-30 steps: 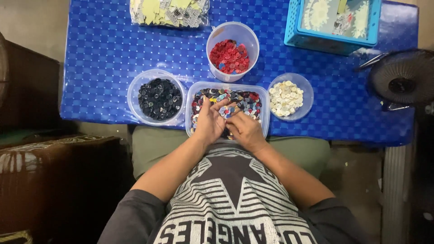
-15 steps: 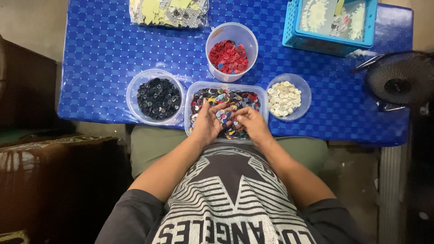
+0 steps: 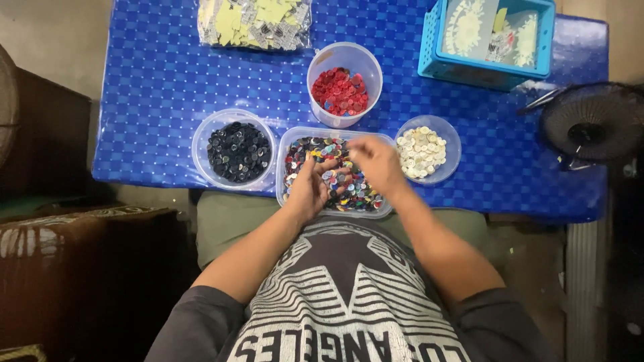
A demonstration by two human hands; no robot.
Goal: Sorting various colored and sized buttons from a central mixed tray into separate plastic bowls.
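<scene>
A clear rectangular tub (image 3: pixel 290 167) full of mixed coloured buttons (image 3: pixel 349 194) sits at the near edge of the blue table (image 3: pixel 154 87). My left hand (image 3: pixel 310 189) lies in the tub with its fingers spread on the buttons. My right hand (image 3: pixel 377 162) is lifted over the tub's right end, blurred, fingers drawn together; whether it holds a button is unclear. Around the tub stand a round bowl of black buttons (image 3: pixel 236 151) on the left, a tall cup of red buttons (image 3: pixel 339 91) behind, and a small bowl of white buttons (image 3: pixel 421 149) on the right.
A clear bag of yellowish pieces (image 3: pixel 255 20) lies at the table's far edge. A blue plastic basket (image 3: pixel 486 40) stands at the far right corner. A black fan (image 3: pixel 594 121) overhangs the right end. Dark furniture (image 3: pixel 60 268) stands left of my lap.
My right hand has come up out of the mixed buttons and moved right, toward the white-button bowl. My left hand has stayed in the tub, its fingers now spread.
</scene>
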